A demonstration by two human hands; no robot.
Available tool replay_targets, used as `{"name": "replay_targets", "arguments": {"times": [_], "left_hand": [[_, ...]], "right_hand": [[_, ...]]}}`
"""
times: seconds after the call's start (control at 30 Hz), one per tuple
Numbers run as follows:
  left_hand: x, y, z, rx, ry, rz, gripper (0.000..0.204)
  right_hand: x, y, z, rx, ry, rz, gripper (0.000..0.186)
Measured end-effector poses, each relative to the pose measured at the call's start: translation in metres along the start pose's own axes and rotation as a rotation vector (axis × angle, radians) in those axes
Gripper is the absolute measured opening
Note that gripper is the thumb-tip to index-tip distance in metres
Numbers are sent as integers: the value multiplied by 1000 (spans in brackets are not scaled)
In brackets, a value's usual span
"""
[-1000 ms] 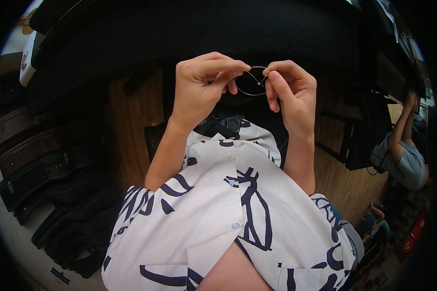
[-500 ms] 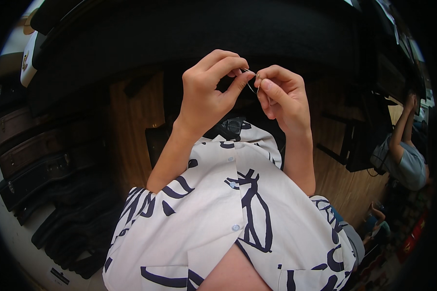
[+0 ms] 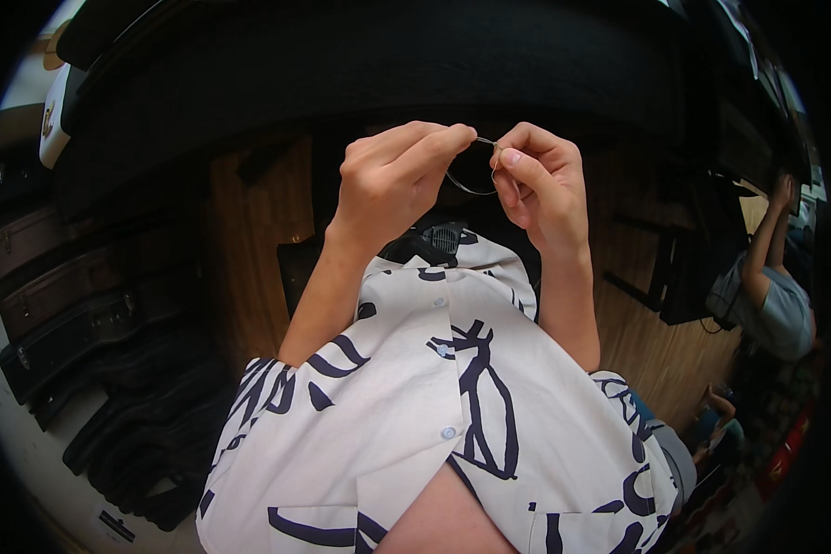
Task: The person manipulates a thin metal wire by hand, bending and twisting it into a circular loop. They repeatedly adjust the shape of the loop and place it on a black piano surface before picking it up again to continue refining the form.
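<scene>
A thin silvery wire (image 3: pixel 471 192) runs between my hands, bent into a small loop that hangs beneath my fingertips. My left hand (image 3: pixel 388 180) pinches one part of it, with the thumb mostly hidden behind the fingers. Opposite, my right hand (image 3: pixel 549 175) grips the wire between thumb and index finger, the other fingers curled. A short stretch of wire shows in the gap between the two pinches. Both hands are held up in front of my patterned white shirt (image 3: pixel 406 369).
A broad dark surface (image 3: pixel 388 74) spans the far side. Several dark instrument cases (image 3: pixel 69 328) line the left. Wooden floor (image 3: pixel 263 231) shows below. At the right are another person (image 3: pixel 766 295) and a dark stand or frame (image 3: pixel 660 272). A black grilled object (image 3: pixel 443 240) sits near my waist.
My left hand has turned and lowered slightly, its fingers closing flatter over the wire. The loop between the hands looks wider. My right hand has barely moved.
</scene>
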State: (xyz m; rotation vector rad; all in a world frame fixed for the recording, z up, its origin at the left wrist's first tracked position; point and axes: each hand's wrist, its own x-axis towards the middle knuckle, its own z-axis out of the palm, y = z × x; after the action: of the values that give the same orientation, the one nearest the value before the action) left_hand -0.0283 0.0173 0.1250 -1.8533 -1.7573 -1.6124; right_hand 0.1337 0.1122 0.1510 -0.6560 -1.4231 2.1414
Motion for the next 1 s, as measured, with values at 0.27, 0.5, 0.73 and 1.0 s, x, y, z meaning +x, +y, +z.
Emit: {"name": "replay_targets", "arguments": {"times": [0.27, 0.5, 0.73, 1.0], "left_hand": [[1, -1, -8, 34, -78, 69, 30], [0, -2, -5, 116, -223, 29, 29], [-2, 7, 1, -18, -103, -73, 17], [-5, 3, -1, 22, -125, -60, 14]], "right_hand": [[0, 0, -5, 13, 49, 47, 14], [-1, 4, -4, -170, -21, -80, 12], [-1, 2, -3, -101, 65, -31, 13], [-1, 7, -5, -138, 74, -56, 13]]}}
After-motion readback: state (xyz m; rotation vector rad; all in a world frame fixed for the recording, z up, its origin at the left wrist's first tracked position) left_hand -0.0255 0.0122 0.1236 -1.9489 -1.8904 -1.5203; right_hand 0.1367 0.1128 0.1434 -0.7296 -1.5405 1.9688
